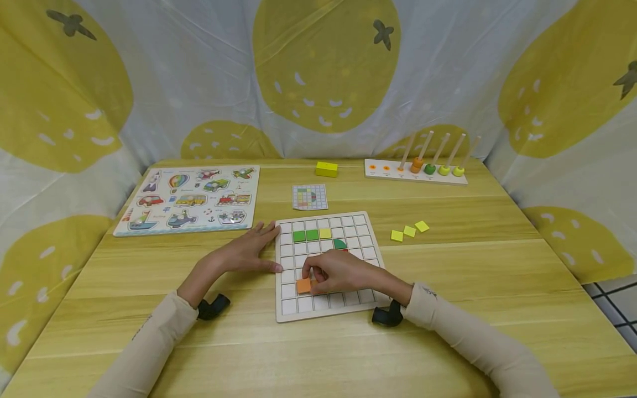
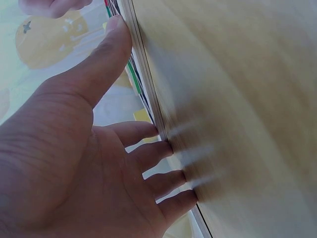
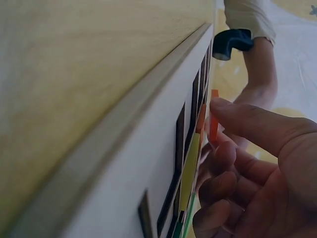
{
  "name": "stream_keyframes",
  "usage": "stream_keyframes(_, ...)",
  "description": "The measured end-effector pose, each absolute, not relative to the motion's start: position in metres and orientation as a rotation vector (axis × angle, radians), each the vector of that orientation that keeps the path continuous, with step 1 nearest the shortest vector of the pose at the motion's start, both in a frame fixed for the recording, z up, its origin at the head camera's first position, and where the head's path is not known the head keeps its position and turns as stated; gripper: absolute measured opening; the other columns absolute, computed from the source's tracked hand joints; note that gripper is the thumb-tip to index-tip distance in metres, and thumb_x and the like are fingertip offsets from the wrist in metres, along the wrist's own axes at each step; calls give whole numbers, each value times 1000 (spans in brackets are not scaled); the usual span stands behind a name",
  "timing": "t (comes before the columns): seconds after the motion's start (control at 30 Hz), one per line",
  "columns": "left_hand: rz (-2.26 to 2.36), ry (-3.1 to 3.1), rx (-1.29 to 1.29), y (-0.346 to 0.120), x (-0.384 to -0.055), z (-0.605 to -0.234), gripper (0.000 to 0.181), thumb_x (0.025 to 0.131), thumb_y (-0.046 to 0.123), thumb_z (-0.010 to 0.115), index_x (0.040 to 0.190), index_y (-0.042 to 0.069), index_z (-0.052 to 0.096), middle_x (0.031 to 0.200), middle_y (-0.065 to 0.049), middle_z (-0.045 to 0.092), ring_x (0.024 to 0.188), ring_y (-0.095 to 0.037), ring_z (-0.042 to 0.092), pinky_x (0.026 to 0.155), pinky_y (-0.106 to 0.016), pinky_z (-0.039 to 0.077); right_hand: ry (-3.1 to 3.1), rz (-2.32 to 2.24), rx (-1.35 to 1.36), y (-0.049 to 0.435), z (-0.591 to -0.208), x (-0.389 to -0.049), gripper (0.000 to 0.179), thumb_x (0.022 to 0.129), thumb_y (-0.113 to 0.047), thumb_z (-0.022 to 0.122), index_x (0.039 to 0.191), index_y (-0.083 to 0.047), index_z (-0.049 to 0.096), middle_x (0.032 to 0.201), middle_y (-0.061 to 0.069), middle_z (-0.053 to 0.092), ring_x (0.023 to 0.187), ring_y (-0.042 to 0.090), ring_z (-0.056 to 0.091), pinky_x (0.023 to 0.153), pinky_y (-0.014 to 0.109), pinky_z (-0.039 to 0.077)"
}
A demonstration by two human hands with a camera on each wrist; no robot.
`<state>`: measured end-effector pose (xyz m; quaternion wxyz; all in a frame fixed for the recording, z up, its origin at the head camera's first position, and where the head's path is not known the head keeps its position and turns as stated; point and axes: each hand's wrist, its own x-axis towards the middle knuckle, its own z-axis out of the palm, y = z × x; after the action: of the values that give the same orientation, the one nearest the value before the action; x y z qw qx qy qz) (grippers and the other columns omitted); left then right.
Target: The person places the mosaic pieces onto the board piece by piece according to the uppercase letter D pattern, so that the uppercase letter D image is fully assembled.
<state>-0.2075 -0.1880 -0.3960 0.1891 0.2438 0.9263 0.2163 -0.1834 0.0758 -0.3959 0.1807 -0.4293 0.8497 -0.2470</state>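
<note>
A white grid board (image 1: 293, 307) with a wooden frame lies on the table. Over its lower left cells, my right hand (image 1: 343, 271) pinches an orange square tile (image 1: 303, 286) between thumb and finger; the right wrist view shows that tile (image 3: 214, 115) on edge, just off the board. My left hand (image 1: 251, 249) touches the board's left edge with thumb and fingertips, fingers fairly straight. Two green tiles (image 1: 305, 236) and a pale yellow tile (image 1: 325, 233) sit in an upper row. A green quarter-round piece (image 1: 340, 244) shows above my right hand, which hides several cells.
A small printed pattern card (image 1: 309, 197) lies behind the board. Yellow tiles (image 1: 409, 231) lie to its right. Further back are a vehicle puzzle (image 1: 194, 200), a yellow block (image 1: 326, 169) and a peg stand (image 1: 415, 176) with coloured beads. A fruit-patterned curtain (image 1: 199, 72) surrounds the table.
</note>
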Motion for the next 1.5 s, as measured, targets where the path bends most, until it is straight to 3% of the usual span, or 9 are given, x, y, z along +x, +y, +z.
stream_keyframes(1.0,605,2611,682,-186,-206,-396,99,82,52,70,153,4,21,158,-20,12,143,-47,2,110,-63,16,2418,-641,-1199,77,-396,-182,17,85,-26,73,98,-21,64,64,-12,51,57,1,45,54,18,36)
stream_keyframes(1.5,607,2604,689,-187,-206,-395,100,82,53,69,153,5,19,159,-18,11,144,-46,1,111,-63,15,2487,-829,-1084,135,-384,-199,20,86,-20,73,102,-12,65,70,-7,53,62,7,47,57,21,39)
